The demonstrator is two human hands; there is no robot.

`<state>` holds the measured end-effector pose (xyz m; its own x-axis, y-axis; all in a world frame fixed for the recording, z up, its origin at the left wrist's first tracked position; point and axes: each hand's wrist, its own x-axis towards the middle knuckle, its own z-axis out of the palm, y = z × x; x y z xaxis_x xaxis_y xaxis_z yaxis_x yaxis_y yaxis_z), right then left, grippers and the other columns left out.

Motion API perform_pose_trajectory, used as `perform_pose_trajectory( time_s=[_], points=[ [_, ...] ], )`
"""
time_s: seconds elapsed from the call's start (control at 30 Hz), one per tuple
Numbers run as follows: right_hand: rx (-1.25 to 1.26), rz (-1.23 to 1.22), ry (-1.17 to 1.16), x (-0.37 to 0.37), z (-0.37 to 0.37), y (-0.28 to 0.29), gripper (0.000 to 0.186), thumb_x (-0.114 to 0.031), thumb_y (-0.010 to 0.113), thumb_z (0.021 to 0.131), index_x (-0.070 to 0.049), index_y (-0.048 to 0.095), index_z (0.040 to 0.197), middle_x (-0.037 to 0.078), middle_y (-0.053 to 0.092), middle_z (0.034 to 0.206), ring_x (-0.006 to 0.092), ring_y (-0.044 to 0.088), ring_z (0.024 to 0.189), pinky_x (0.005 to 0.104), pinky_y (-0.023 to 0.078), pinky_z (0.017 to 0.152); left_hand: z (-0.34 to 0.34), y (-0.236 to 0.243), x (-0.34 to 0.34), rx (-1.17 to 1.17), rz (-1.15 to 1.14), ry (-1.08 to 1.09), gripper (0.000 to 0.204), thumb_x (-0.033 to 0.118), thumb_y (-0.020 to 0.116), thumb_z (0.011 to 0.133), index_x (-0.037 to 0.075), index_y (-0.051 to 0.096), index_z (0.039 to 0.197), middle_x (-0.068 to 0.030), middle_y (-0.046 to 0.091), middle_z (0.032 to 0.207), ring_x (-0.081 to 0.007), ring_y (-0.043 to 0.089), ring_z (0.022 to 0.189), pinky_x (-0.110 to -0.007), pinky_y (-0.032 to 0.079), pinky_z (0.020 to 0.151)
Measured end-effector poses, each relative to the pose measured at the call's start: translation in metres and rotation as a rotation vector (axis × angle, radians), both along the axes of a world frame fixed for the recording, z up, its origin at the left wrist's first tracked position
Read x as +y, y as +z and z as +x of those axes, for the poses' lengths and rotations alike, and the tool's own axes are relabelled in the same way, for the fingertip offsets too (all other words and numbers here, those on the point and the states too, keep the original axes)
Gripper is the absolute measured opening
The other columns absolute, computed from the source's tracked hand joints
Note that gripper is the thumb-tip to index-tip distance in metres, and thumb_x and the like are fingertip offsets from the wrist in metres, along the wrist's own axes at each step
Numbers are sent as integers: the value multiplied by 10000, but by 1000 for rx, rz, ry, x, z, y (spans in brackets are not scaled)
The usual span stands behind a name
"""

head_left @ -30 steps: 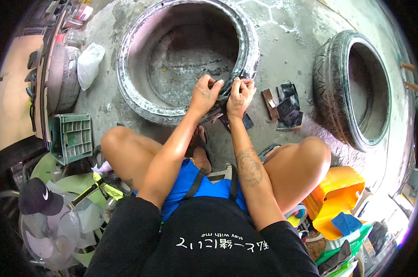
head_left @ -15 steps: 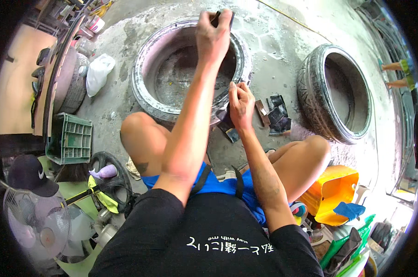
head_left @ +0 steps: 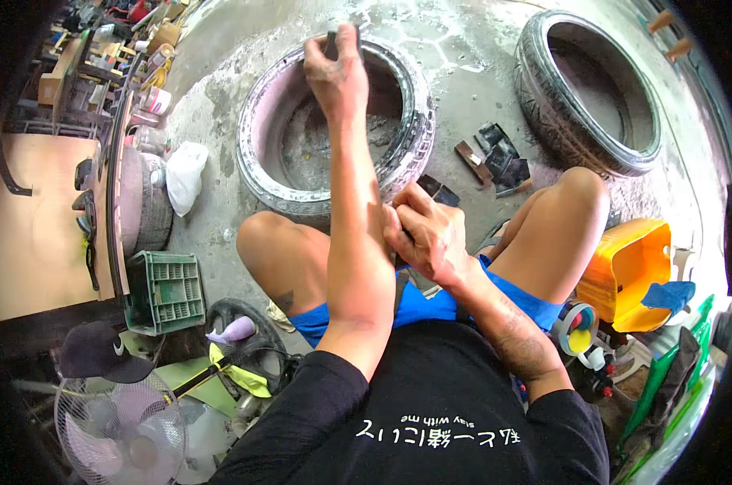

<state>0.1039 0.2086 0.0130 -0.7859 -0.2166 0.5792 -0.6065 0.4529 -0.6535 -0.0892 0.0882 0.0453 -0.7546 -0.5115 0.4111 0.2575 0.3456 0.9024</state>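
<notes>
A tyre (head_left: 254,171) lies on its side on the floor in front of my knees, its upper sidewall marked with whitish residue. My left hand (head_left: 339,81) reaches over its far rim, closed around a small dark block-like piece (head_left: 332,45) whose exact kind I cannot tell. My right hand (head_left: 429,236) is curled close to my body, its fingers against or just beside my left forearm. What the right fingers hold, if anything, is hidden. Flat black pieces (head_left: 437,191) lie on the floor just past the right hand.
More black pieces (head_left: 507,166) and a brown block (head_left: 472,163) lie right of the tyre. A second tyre (head_left: 534,97) leans farther right. An orange container (head_left: 616,279) stands by my right knee. Leftward are a green crate (head_left: 165,293), white bag (head_left: 185,179) and fan (head_left: 119,432).
My right hand has drawn back from the tyre's near edge toward my body and left forearm. My left hand keeps hold of the dark piece at the far rim. The view has shifted.
</notes>
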Motion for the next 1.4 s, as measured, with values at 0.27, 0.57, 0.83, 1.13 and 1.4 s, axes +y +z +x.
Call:
perform_pose_trajectory(
  time_s=[0.27,0.57,0.83,1.13,1.4],
  points=[
    [-348,-570,-96,17,-5,-1,342,-120,575,1006,52,549,712,79,517,748,155,482,632,295,414,596,79,-14,-16,-125,-34,-139,395,363,657,964,-29,621,1002,-134,656,916,-215,580,873,-354,457,835],
    [-377,-884,-18,33,-21,11,389,-218,498,1065,29,586,778,38,499,836,60,403,653,212,336,560,206,-133,23,-505,126,-503,264,246,682,962,-3,625,1028,-111,671,907,-175,615,834,-318,491,777],
    [-366,-1088,20,48,-27,24,385,-111,486,1056,0,454,689,39,445,813,117,376,759,252,344,693,188,-193,18,-581,47,-538,356,338,690,955,-14,637,964,-120,653,823,-193,582,764,-350,478,736],
    [-320,-1141,32,40,-47,43,447,-170,475,1074,-51,439,645,-21,378,684,89,339,634,236,328,646,182,-197,18,-589,-7,-461,382,344,695,948,-31,629,920,-143,664,822,-204,595,759,-345,476,732],
    [-213,-1158,70,33,-75,44,490,-294,432,1091,-71,408,655,35,408,764,88,374,497,242,307,509,188,-189,3,-594,-1,-359,476,426,677,937,-49,657,964,-222,688,927,-244,637,857,-349,481,799]
  ],
)
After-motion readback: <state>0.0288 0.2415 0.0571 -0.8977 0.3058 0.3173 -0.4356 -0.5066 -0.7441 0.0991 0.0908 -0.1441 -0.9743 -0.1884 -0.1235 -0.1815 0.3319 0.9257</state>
